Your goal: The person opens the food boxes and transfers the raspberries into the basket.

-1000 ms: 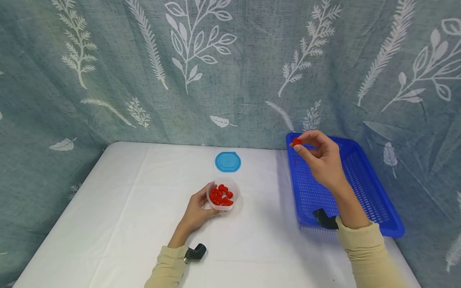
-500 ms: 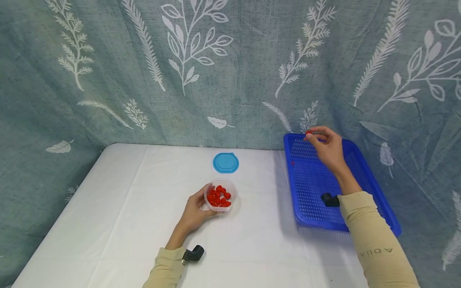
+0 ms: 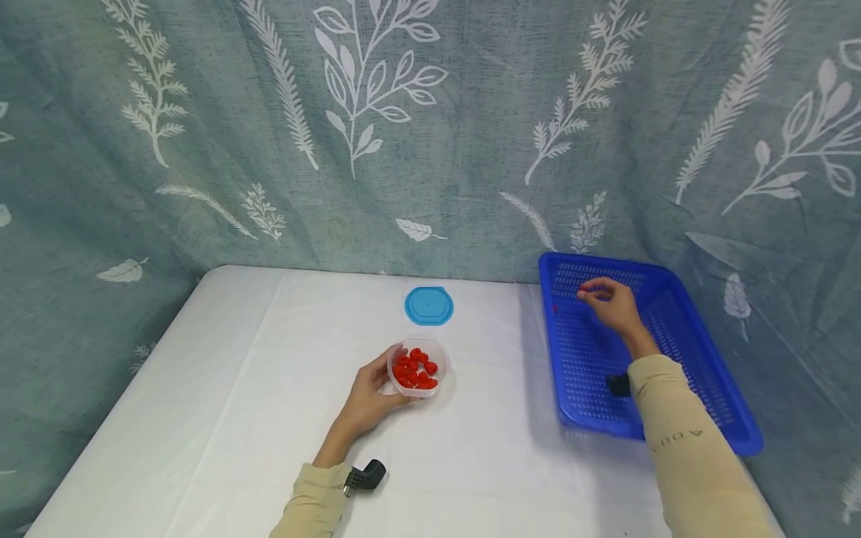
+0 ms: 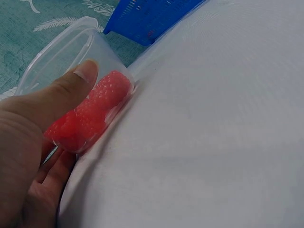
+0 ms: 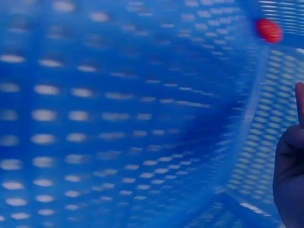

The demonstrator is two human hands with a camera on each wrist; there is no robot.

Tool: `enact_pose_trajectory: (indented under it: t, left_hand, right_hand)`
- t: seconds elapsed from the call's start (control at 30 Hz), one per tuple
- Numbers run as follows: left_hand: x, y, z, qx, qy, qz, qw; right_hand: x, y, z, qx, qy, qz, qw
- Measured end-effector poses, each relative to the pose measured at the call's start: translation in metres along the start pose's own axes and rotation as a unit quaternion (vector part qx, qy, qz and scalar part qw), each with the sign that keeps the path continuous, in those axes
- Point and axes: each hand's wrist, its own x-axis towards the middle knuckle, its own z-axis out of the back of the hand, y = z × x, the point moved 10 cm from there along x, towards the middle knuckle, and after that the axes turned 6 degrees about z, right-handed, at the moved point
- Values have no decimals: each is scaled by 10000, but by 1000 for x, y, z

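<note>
Right, the red berries sit in a clear tub on the white cloth, and one pinched berry is over the blue basket. Left hand has its fingers curled round the tub, thumb on the near wall. Right hand pinches the berry between thumb and fingertips; grip is small in the head view and not clear in the right wrist view. A second red berry shows near the basket's left wall. Blue lid lies beyond the tub.

Handling, judged by look: berries probably light, bumpy, maybe soft if real; cannot tell real from fake. Best held across the sides, light pinch, no squeezing. Tub looks thin, smooth, flexible, perhaps slippery; best hold is low on opposite walls, since pressing the rim could buckle it.
</note>
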Motion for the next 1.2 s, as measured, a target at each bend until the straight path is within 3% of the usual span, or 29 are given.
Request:
enact_pose_trajectory:
  t: [0.27, 0.7, 0.97, 1.2]
  left_hand:
    - [1, 1, -1, 11, -69, 84, 9999]
    - [0, 1, 1, 45, -74, 157, 9998]
    - [11, 30, 1, 61, -68, 118, 9999]
    - [12, 31, 0, 54, 23, -55, 10000]
  right_hand:
    - [-14, -29, -30, -539, 1376, -432, 9881]
    - [-12, -31, -44, -765, 1605, -262, 9837]
    - [-12, -27, -48, -780, 1832, -126, 9799]
    - [-6, -7, -37, -1147, 1958, 172, 9738]
